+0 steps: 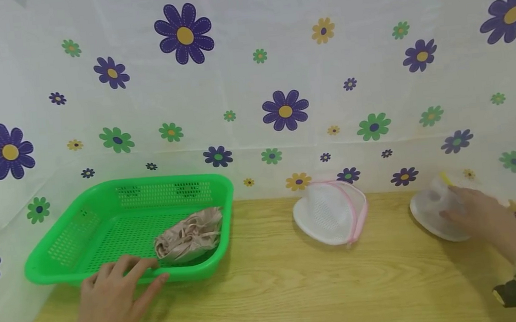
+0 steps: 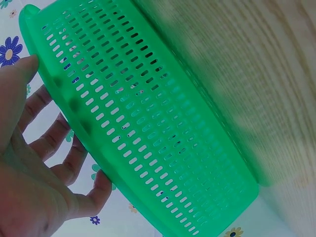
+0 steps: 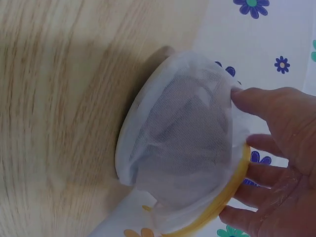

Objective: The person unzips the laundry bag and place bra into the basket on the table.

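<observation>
On the left, the left hand (image 1: 112,294) holds the near rim of a green plastic basket (image 1: 37,270), its fingers over the rim and the thumb outside. A bundle of shiny beige cloth (image 1: 190,235) lies inside the basket at the right. At the far right, the right hand (image 1: 478,215) holds a white mesh laundry bag (image 3: 182,123) with a yellow edge, thumb on one side and fingers on the other. The bag's lower part is at the table surface. Another white mesh laundry bag (image 1: 326,214), edged in pink, stands on the table between the hands.
The wooden table (image 1: 289,293) runs across the front. Behind it and at the sides hangs a white sheet (image 1: 241,85) printed with purple, green and yellow flowers. A black object (image 1: 510,294) is at the right sleeve.
</observation>
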